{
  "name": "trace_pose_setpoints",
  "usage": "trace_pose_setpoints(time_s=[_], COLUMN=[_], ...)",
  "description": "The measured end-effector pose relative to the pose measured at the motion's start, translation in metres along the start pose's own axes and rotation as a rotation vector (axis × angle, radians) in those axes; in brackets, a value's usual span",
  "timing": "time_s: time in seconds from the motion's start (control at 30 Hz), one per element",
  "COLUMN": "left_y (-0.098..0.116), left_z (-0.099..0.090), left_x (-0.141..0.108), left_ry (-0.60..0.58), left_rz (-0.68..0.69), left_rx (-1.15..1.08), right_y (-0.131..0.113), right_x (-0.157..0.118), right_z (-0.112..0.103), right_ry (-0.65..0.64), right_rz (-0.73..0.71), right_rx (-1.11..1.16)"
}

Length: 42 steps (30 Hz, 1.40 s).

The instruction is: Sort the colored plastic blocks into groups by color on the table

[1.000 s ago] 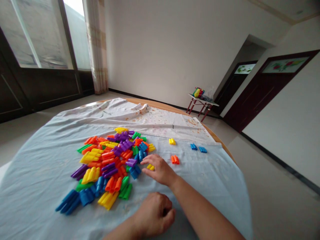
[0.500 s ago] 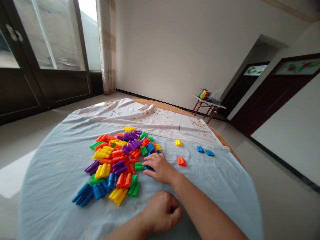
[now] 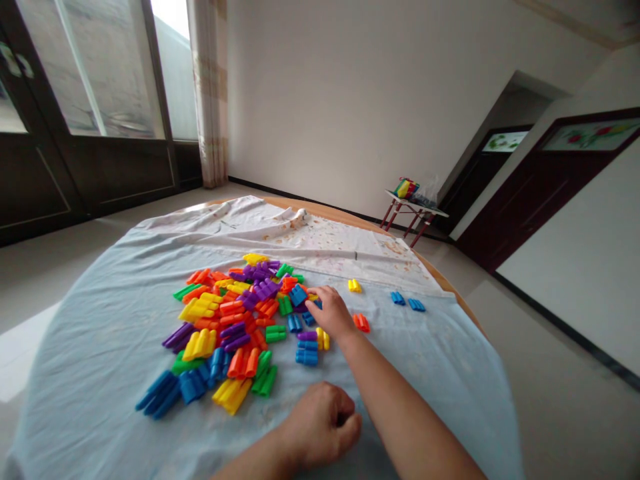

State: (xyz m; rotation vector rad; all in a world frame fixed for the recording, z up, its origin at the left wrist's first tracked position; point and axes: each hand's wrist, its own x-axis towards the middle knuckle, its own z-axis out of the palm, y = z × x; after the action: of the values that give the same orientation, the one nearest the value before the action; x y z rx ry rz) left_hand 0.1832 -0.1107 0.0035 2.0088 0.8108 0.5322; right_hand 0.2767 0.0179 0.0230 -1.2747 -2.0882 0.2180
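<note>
A pile of plastic pieces [image 3: 235, 308], each like joined tubes in orange, yellow, purple, green or blue, lies on the cloth. My right hand [image 3: 331, 312] reaches over its right edge, thumb and fingers apart around a partly covered yellow piece [image 3: 314, 297]. A blue piece [image 3: 299, 295] lies just left of those fingertips. Below this hand are a purple piece [image 3: 307, 336], a small yellow piece [image 3: 323, 339] and a blue piece [image 3: 307, 356]. My left hand [image 3: 323, 423] rests on the cloth as a loose fist near the front, with nothing visible in it.
To the right, apart from the pile, lie a yellow piece [image 3: 355, 285], an orange piece [image 3: 361, 323] and two blue pieces [image 3: 417, 305]. A pale blue cloth [image 3: 425, 373] covers the round table. Beyond it stands a small side table [image 3: 417, 208] with bags on it.
My right hand has lifted off the blue pieces and moved up and right to the yellow one, uncovering the pieces below. My left fist has stayed put. The view has shifted slightly.
</note>
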Motion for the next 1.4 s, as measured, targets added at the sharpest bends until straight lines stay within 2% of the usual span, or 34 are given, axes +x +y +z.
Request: trace_pose_setpoints(time_s=[0.17,0.23,0.33,0.47,0.63,0.87,1.07,1.23,1.4], left_y=[0.000,0.001,0.003,0.004,0.002,0.004,0.004,-0.001,-0.007], left_z=[-0.001,-0.001,-0.003,-0.004,-0.002,-0.003,-0.002,0.000,0.002], left_x=[-0.001,-0.001,0.000,0.001,0.001,0.001,0.002,0.003,0.004], left_ry=[-0.031,-0.043,-0.051,-0.075,-0.062,-0.097,-0.095,-0.120,-0.078], left_rz=[-0.009,-0.005,0.000,0.004,0.004,0.020,0.035,0.031,-0.033], left_rx=[-0.059,-0.081,-0.108,-0.127,-0.127,-0.099,-0.089,-0.098,-0.043], right_y=[-0.007,-0.014,-0.022,-0.025,-0.024,-0.033,-0.041,-0.040,-0.023], right_x=[0.003,0.003,0.003,0.004,0.001,-0.007,-0.009,-0.014,-0.038], right_z=[0.014,0.018,0.025,0.031,0.027,0.020,0.021,0.007,-0.031], right_ry=[0.078,0.036,-0.097,-0.189,-0.270,-0.248,-0.371,-0.338,-0.226], right_rz=[0.001,-0.082,-0.199,-0.186,-0.211,-0.269,-0.277,-0.268,-0.155], right_rx=[-0.027,-0.028,-0.073,-0.195,-0.207,-0.145,-0.224,-0.159,-0.004])
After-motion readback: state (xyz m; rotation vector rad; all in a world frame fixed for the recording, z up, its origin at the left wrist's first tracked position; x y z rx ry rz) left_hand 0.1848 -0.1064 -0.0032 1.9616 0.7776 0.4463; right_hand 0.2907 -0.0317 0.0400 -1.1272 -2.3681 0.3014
